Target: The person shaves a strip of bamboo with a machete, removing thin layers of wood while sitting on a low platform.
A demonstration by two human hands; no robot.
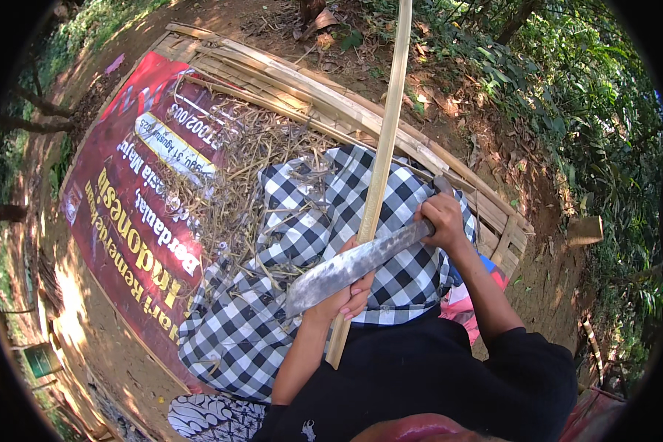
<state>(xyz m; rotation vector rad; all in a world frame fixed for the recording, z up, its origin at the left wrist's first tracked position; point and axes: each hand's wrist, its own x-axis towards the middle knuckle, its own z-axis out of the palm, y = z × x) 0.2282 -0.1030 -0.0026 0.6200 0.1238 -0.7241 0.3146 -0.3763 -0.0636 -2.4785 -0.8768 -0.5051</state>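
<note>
My right hand [445,219] is closed around the dark handle of a machete [361,267]. Its broad, worn blade slants down to the left and crosses in front of a long, pale bamboo strip [388,125]. My left hand [352,298] grips this strip low down, close to my body, with the blade hiding part of the fingers. From there the strip rises past the far edge of the platform and out of the top of the view. Black-and-white checkered cloth [401,283] covers my legs beneath both hands.
Thin bamboo shavings [247,151] lie over a red printed banner [118,177] and partly on the cloth. Split bamboo slats [324,96] line the platform's far edge. A patterned cloth [214,418] lies at lower left. Beyond are bare earth and green plants [567,88].
</note>
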